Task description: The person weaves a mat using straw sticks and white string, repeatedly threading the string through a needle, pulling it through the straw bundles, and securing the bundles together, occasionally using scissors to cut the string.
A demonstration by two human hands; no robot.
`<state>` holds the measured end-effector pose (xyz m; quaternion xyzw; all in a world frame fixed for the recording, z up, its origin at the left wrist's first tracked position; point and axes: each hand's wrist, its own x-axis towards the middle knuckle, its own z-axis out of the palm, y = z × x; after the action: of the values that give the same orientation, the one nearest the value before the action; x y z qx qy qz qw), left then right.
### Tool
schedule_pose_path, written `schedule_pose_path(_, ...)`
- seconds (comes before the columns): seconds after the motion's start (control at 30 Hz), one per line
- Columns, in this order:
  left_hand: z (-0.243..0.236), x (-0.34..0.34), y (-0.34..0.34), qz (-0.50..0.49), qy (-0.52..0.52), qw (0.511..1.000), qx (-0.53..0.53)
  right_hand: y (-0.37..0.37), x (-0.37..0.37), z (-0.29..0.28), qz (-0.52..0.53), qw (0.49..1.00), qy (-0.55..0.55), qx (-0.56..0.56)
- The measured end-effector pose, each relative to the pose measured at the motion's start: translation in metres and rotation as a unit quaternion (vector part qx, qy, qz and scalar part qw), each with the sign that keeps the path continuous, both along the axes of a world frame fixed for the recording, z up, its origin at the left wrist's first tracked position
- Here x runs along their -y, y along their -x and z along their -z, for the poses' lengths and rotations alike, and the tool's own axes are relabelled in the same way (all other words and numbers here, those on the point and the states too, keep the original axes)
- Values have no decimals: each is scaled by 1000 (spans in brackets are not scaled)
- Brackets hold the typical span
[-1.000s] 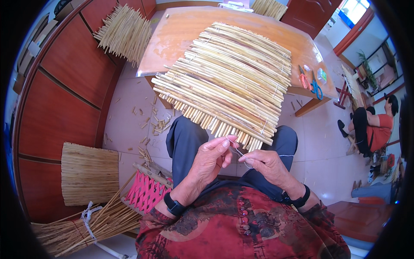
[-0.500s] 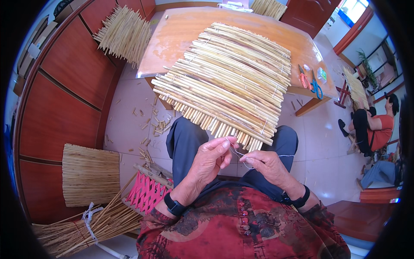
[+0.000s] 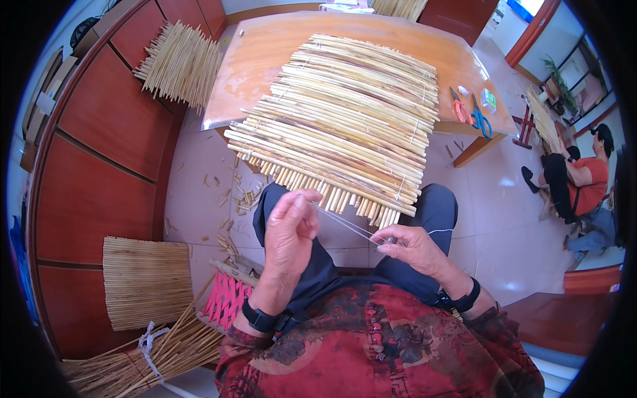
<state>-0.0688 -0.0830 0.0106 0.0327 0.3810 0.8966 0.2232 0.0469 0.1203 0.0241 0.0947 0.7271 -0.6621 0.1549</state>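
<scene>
Over my lap a thin white thread [image 3: 342,222] is stretched in a doubled line between my two hands. My left hand [image 3: 289,229] pinches one end of it, slightly blurred. Thumb and forefinger of my right hand [image 3: 417,251] close on the other end, with a loose tail running off over my right knee. Just beyond my hands lies a mat of straw-coloured stalks [image 3: 352,126], bound with thread. It rests on the table and hangs over its near edge, with a row of crosswise stalk ends [image 3: 318,189] sticking out beneath.
On the wooden table [image 3: 259,60] are blue-handled scissors [image 3: 482,123], a red-handled cutting tool [image 3: 460,109] and a small box [image 3: 488,101]. Cut stalk pieces [image 3: 247,197] litter the floor. A stalk bundle [image 3: 152,358] lies lower left, beside a pink-strapped stool [image 3: 227,300]. Another person [image 3: 584,179] sits at right.
My left hand has drawn away to the left and up from the right, pulling the thread into a straight line. The right hand stays nearly in place. The whole view has shifted slightly.
</scene>
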Motion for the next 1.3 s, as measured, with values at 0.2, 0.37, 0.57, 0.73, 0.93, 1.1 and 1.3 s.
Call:
schedule_pose_path(0.2, -7, 14, 9, -97, -2, 995, -22, -13, -19, 30, -31, 989, -66, -127)
schedule_pose_path(0.37, -8, 23, 10, -36, -118, 992, 32, -20, -17, 27, -21, 996, 51, 68)
schedule_pose_path(0.57, -15, 44, 32, -117, -118, 985, 40, -36, -34, 44, -85, 985, -122, -89)
schedule_pose_path(0.73, -16, 68, 46, -165, -129, 977, 46, -39, -44, 41, -143, 961, -189, -140)
schedule_pose_path(0.93, -13, 78, 43, -204, -13, 977, 53, -60, -64, 41, -17, 981, -192, -5)
schedule_pose_path(1.1, -11, 29, 10, 15, 88, 996, 31, -57, -61, -6, -112, 919, -371, -77)
schedule_pose_path(1.3, -5, -1, -26, 264, 61, 962, 38, 11, -7, -53, -12, 944, -245, -222)
